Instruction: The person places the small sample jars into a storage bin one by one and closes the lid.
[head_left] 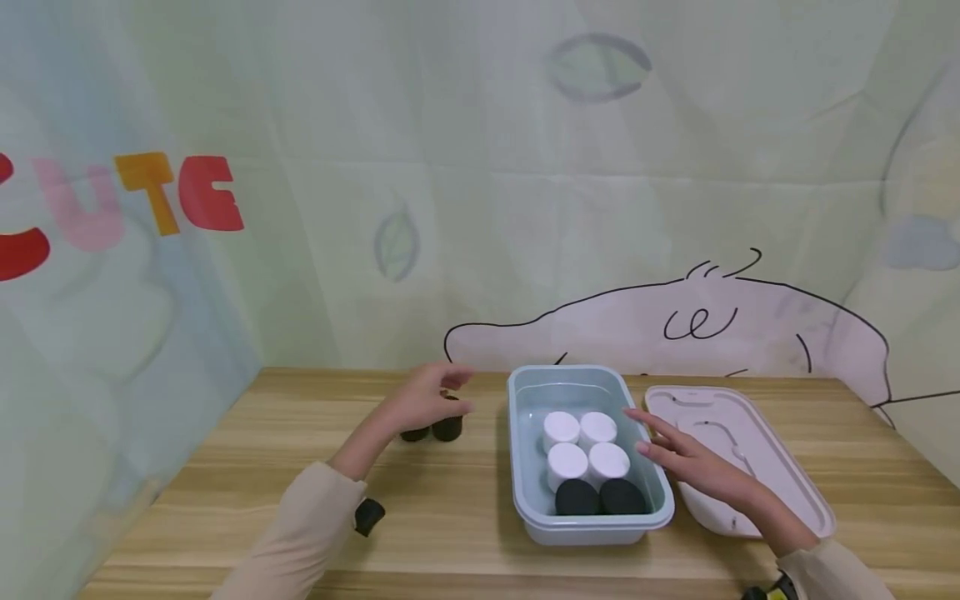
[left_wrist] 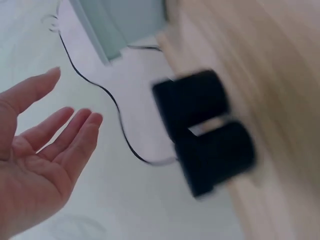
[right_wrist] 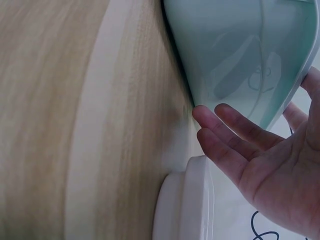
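My left hand [head_left: 429, 398] hovers over two black cylindrical jars [head_left: 447, 428] that stand side by side on the table. Its fingers are loosely spread with nothing between them; the left wrist view shows the palm apart from the two black jars [left_wrist: 217, 155]. A light blue plastic bin [head_left: 585, 536] sits right of the middle, holding several white round-topped jars [head_left: 567, 465] and two black ones [head_left: 577, 498] at the near end. At the bin's right side, my right hand [head_left: 697, 463] has its fingers extended, with thumb and fingertips right at the rim and outer wall.
A pale lid [head_left: 780, 475] lies on the wooden table [head_left: 442, 525] just right of the bin, partly under my right hand in the head view. Behind the table hangs a printed cloth [head_left: 480, 208] with cartoon drawings and letters.
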